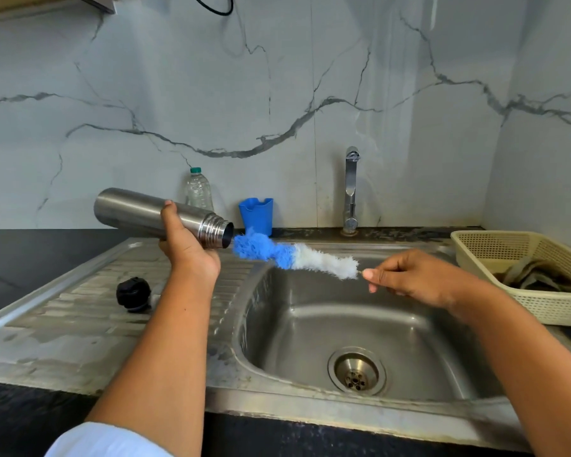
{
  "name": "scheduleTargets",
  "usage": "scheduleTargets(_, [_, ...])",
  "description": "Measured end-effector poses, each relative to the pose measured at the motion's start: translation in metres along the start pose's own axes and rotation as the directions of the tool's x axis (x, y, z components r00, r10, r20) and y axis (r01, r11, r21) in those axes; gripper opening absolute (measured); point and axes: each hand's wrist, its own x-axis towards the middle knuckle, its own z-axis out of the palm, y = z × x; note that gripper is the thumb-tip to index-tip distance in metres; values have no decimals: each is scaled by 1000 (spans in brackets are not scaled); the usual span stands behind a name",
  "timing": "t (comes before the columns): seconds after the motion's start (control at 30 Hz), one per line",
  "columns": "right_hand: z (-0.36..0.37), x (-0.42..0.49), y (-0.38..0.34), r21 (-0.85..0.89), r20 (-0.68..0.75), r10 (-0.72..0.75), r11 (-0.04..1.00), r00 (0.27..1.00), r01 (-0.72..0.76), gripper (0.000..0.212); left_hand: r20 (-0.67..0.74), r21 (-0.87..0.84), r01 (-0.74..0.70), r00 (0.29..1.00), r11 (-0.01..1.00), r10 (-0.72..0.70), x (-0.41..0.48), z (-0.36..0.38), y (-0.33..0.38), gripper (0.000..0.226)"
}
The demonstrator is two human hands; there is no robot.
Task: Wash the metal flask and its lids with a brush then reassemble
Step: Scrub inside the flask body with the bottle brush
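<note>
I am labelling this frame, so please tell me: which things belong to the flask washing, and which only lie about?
Job: metal flask, brush, black lid, sink.
Lying about: plastic bottle, blue cup, basket, cloth.

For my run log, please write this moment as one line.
left hand grips lidless cylindrical steel flask | right hand pinches fluffy blue-and-white bottle brush, tip at flask mouth | round black lid on steel drainboard
</note>
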Motion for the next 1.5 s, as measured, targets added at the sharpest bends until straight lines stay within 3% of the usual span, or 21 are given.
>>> scheduleTargets(0.2, [4, 11, 8, -207, -151, 13, 977, 988, -45, 35, -62, 82, -17, 998, 997, 22, -2, 2, -4, 63])
scheduleTargets(0.37, [25, 17, -3, -127, -306, -6, 991, 952, -34, 24, -23, 163, 72, 997, 984, -70, -6, 3, -8, 75])
scheduleTargets(0.47, [48, 23, -7, 94, -215, 22, 996, 976, -1, 12, 12, 178, 89, 996, 980, -92, -7, 5, -10, 82])
scheduleTargets(0.57, [70, 24, -9, 188, -120, 25, 982, 992, -2, 13, 18, 169, 74, 997, 983, -78, -10, 10, -11, 79])
scheduleTargets(0.77, [79, 17, -24, 227, -186, 24, 974, 982, 19, 34, 82, 91, 125, 988, 988, -133, -9, 9, -7, 90])
scheduleTargets(0.93, [80, 20, -15, 155, -202, -52, 984, 978, 85, 25, 80, -8, 158, 984, 987, -156, -12, 6, -6, 69])
scheduleTargets(1.07, [83, 24, -14, 99, -207, -67, 991, 976, 89, 21, 96, -12, 172, 981, 985, -170, -14, 6, -5, 68])
scheduleTargets(1.27, [90, 27, -28, 217, -307, -2, 973, 952, 72, 31, 156, 37, 198, 967, 979, -202, -27, 15, -14, 66])
scheduleTargets(1.43, [81, 15, -31, 228, -179, -29, 971, 983, 70, 35, 112, -25, 131, 986, 991, -127, -21, 13, -3, 64])
scheduleTargets(1.5, [85, 17, -33, 196, -189, -17, 979, 982, 55, 37, 115, -3, 151, 982, 988, -150, -26, 13, -6, 63])
